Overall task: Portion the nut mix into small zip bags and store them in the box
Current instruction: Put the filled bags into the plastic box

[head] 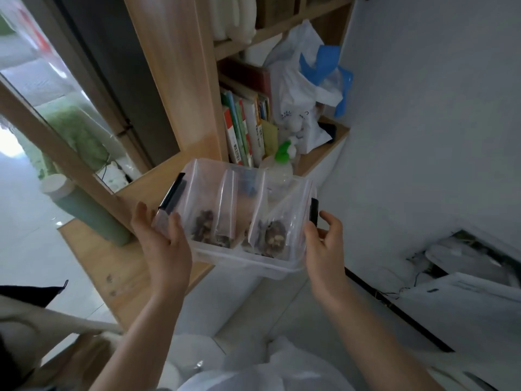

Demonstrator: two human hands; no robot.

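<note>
a white wall fills the right side of the view, and a wooden shelf unit stands to its left. on the lower shelf a row of books is stood upright, with white plastic bags and a blue one bunched beside them. a wooden surface runs below and to the left of the shelf unit, and a pale green bottle with a white cap is seen on it, tilted in this wide-angle view.

a clear plastic box with black clips at both ends is held up in front of the shelf, partly over the edge of the surface. it is carried between both hands. the left hand is pressed against the box's left end, fingers extended upward and the thumb laid along the near side. the right hand is set against the right end, its fingers loosely curved beside the black clip; whether they are hooked round the rim cannot be told.

inside the box several small zip bags are stood upright side by side, leaning slightly. a dark nut mix is gathered at the bottom of each bag. a small bottle with a green cap is seen just behind the box, on the shelf.
</note>
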